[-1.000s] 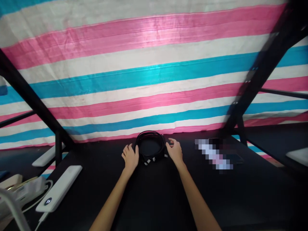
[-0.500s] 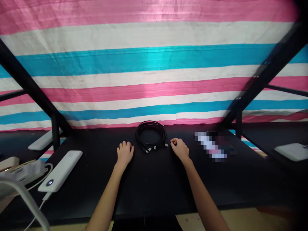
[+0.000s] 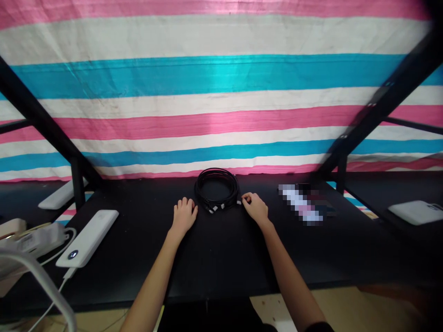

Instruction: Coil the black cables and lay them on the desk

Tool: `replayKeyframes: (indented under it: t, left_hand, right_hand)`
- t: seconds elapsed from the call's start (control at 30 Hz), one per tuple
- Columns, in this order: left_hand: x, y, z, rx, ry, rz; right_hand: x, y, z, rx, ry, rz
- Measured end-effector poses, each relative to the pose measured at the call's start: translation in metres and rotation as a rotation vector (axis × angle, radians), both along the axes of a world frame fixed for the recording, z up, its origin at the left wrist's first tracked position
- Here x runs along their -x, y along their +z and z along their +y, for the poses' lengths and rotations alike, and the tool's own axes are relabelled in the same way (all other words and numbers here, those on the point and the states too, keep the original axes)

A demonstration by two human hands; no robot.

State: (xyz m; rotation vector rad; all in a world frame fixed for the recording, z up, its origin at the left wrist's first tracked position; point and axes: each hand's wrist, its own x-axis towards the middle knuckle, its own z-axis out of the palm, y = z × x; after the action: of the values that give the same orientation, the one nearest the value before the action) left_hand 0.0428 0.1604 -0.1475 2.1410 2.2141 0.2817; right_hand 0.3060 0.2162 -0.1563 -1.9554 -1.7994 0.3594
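A coil of black cable (image 3: pixel 205 198) lies at the back middle of the black table, its several pale-ended plugs (image 3: pixel 222 206) along the near side. To the left of the coil, my left hand (image 3: pixel 185 215) rests palm down with fingers spread and slightly bent, holding nothing. My right hand (image 3: pixel 256 207) is on the other side, its fingers loosely curled and nothing visible in them. Its fingertips are close to the rightmost plug; whether they touch it I cannot tell.
On the left lie a white power bank (image 3: pixel 88 238) with a lit display and a plugged-in cable, and a white power strip (image 3: pixel 43 239). A pixelated phone-like object (image 3: pixel 300 205) lies to the right. Black frame bars (image 3: pixel 44 122) slant upward before a striped sheet (image 3: pixel 221 74).
My left hand has shifted slightly right, toward the coil, and my right hand slightly left, nearer the plugs. The whole view has tilted a little. The coil stays in place.
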Motion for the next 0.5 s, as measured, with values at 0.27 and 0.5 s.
replayKeyframes:
  t: [0.27, 0.5]
  left_hand:
    - [0.0004, -0.0009, -0.0004, -0.015, -0.008, 0.002]
    - [0.0007, -0.0017, -0.0002, -0.032, -0.012, -0.013]
  right_hand:
    - [-0.0002, -0.0001, 0.0000, -0.007, 0.002, 0.011]
    - [-0.0002, 0.0000, -0.0005, -0.005, 0.000, 0.009]
